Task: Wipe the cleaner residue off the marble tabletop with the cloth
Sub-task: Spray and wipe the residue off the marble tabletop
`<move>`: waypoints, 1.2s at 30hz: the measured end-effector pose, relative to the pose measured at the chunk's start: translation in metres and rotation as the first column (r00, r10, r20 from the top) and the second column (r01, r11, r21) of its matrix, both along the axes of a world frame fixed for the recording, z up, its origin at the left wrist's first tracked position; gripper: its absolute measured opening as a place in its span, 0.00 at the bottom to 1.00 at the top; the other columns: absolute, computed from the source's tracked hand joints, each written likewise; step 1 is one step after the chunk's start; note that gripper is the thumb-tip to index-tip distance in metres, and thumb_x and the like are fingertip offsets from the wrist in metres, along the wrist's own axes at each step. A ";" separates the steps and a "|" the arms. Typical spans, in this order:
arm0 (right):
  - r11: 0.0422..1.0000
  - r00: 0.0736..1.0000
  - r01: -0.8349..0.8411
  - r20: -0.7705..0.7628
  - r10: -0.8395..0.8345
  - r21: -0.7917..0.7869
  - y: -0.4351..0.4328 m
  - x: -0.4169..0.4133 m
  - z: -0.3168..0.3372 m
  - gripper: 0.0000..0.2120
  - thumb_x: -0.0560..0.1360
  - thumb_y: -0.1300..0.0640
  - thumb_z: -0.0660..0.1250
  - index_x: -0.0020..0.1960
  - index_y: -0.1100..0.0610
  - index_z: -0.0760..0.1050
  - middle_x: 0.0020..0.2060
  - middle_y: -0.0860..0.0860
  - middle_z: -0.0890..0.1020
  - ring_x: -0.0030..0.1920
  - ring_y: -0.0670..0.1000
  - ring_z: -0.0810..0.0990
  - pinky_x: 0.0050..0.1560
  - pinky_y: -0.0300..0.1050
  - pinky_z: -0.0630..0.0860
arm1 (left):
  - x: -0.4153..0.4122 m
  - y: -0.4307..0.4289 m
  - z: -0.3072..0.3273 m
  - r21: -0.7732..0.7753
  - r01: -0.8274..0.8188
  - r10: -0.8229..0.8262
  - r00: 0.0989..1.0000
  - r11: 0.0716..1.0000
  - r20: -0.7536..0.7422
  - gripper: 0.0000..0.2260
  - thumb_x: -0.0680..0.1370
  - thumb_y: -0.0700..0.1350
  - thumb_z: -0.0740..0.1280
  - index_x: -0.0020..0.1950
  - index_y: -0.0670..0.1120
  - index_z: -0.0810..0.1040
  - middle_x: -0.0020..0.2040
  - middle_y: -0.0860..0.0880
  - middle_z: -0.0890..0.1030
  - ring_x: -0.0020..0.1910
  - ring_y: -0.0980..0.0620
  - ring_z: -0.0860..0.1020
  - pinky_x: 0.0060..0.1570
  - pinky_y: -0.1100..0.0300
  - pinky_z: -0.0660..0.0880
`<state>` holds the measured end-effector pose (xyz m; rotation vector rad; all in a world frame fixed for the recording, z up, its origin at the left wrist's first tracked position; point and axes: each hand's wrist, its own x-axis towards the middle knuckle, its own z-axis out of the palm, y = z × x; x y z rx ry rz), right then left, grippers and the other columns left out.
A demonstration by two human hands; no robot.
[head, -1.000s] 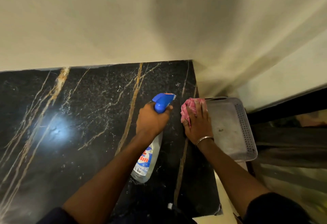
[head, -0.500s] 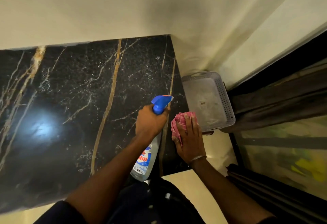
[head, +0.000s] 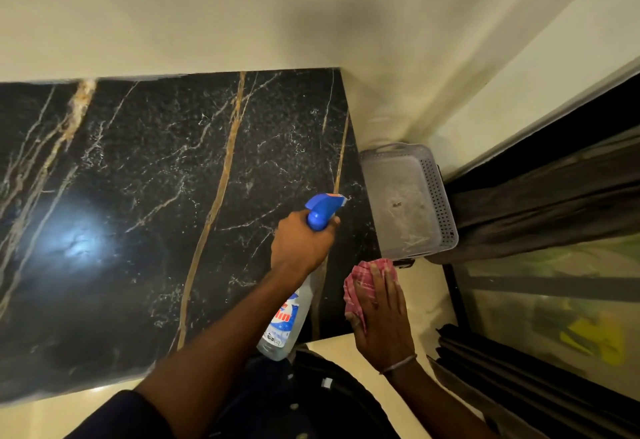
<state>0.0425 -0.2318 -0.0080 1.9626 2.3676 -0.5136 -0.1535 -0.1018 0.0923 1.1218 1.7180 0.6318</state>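
Left hand (head: pixel 301 248) grips spray bottle (head: pixel 287 324), blue trigger, clear body, red label letters ending "lin". Right hand (head: pixel 384 321) flat, fingers straight, presses crumpled pink checked cloth (head: pixel 360 282) at near right edge of black gold-veined marble tabletop (head: pixel 156 179). Grey basket (head: pixel 440 196) right of it.

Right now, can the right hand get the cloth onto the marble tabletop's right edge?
Likely yes: the right hand presses the cloth at that edge; the left hand and spray bottle sit beside it, not across.
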 end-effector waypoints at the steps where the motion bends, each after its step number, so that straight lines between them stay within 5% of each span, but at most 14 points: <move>1: 1.000 1.000 -0.006 0.009 0.006 -0.007 0.007 -0.001 0.000 0.34 0.79 0.38 0.54 0.79 0.54 0.50 0.79 0.57 0.48 0.78 0.59 0.45 0.74 0.62 0.56 | 0.000 0.001 -0.002 -0.005 -0.002 0.002 1.000 1.000 -0.006 0.08 0.75 0.53 0.70 0.42 0.51 0.75 0.35 0.47 0.80 0.33 0.52 0.80 0.40 0.53 0.81; 5: 0.998 0.998 -0.056 0.038 0.055 0.027 0.063 -0.014 0.003 0.32 0.80 0.41 0.51 0.79 0.53 0.49 0.78 0.58 0.47 0.78 0.61 0.42 0.74 0.62 0.56 | -0.001 0.011 -0.005 -0.033 -0.045 0.046 0.999 0.998 0.020 0.09 0.74 0.55 0.70 0.41 0.50 0.77 0.34 0.47 0.81 0.34 0.48 0.82 0.42 0.47 0.82; 12: 0.995 0.998 -0.066 0.016 0.065 0.075 0.180 -0.037 -0.003 0.35 0.79 0.44 0.56 0.79 0.51 0.45 0.78 0.58 0.50 0.77 0.62 0.44 0.73 0.63 0.55 | -0.010 0.057 -0.001 -0.025 -0.084 0.085 0.996 0.996 0.003 0.11 0.70 0.58 0.69 0.39 0.52 0.76 0.33 0.49 0.81 0.33 0.51 0.80 0.40 0.53 0.80; 17: 0.988 0.991 -0.130 0.049 0.126 0.079 0.263 -0.052 -0.008 0.29 0.79 0.45 0.54 0.77 0.54 0.57 0.78 0.59 0.54 0.77 0.64 0.46 0.73 0.63 0.54 | -0.024 0.108 -0.002 -0.007 -0.117 0.117 0.993 0.993 -0.006 0.08 0.73 0.54 0.71 0.41 0.52 0.76 0.34 0.50 0.80 0.34 0.53 0.80 0.38 0.58 0.77; 27: 0.995 0.998 -0.060 0.028 0.058 0.080 0.418 -0.092 -0.009 0.32 0.74 0.46 0.52 0.76 0.57 0.59 0.75 0.63 0.60 0.75 0.68 0.54 0.71 0.65 0.59 | -0.049 0.198 -0.012 -0.022 -0.152 0.151 0.988 0.988 -0.043 0.09 0.74 0.55 0.70 0.43 0.51 0.77 0.37 0.49 0.82 0.35 0.52 0.81 0.39 0.56 0.79; 36: 0.991 0.998 -0.017 0.070 0.008 0.129 0.459 -0.110 -0.009 0.31 0.77 0.44 0.49 0.77 0.54 0.58 0.76 0.62 0.56 0.76 0.67 0.51 0.74 0.64 0.53 | -0.072 0.217 -0.004 0.025 -0.195 0.196 0.980 0.980 -0.041 0.10 0.75 0.53 0.70 0.41 0.48 0.76 0.30 0.52 0.76 0.28 0.56 0.74 0.31 0.63 0.71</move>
